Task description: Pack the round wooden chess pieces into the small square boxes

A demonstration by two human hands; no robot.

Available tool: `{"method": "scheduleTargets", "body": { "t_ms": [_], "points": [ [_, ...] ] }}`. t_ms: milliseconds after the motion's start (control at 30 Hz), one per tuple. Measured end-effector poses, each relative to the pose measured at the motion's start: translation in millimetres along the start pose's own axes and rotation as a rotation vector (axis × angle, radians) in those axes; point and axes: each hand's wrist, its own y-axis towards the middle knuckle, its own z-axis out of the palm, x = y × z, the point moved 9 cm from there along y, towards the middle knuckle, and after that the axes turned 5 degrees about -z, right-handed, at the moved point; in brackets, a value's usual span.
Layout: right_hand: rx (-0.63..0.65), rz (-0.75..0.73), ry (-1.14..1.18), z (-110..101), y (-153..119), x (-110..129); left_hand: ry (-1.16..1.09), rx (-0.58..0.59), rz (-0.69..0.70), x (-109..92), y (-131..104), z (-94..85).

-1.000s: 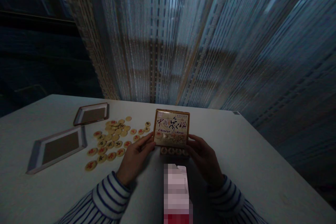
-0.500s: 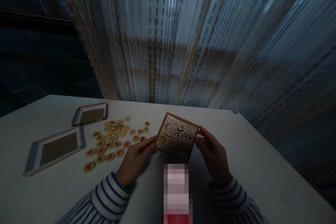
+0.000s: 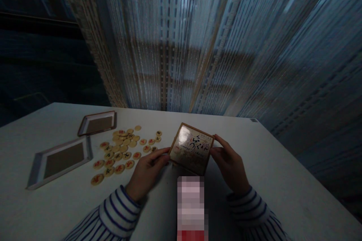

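A square box (image 3: 192,148) with Chinese characters and "Chinese Chess" printed on its face is held tilted above the table, light glinting off its upper left. My left hand (image 3: 148,173) pinches its left edge between thumb and fingers. On the opposite edge, my right hand (image 3: 231,163) grips near the upper right corner. Round wooden chess pieces (image 3: 119,168) with red and black characters lie scattered to the left, some piled on each other. What is under the box is mostly hidden.
Two shallow open trays stand on the left of the white table (image 3: 283,192): a larger one (image 3: 63,160) in front and a smaller one (image 3: 98,123) behind. A string curtain (image 3: 181,45) hangs beyond the far edge. A pixelated patch (image 3: 192,207) covers the bottom centre.
The box has tilted slightly and shifted a little right and down, and a bright reflection now covers its left characters. Both hands keep their hold.
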Motion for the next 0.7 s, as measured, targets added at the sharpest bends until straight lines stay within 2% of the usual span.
{"method": "scheduleTargets", "body": {
  "t_ms": [233,367,700],
  "points": [
    [0.001,0.032,-0.055,-3,4,-9,0.176,0.047,0.247,-13,-6,9.6],
    [0.025,0.073,-0.045,-1,4,-15,0.258,0.013,0.378,-17,-10,11.5],
    [0.054,0.096,-0.081,2,14,-32,0.407,-0.050,0.528,-20,-18,17.2]
  ]
}}
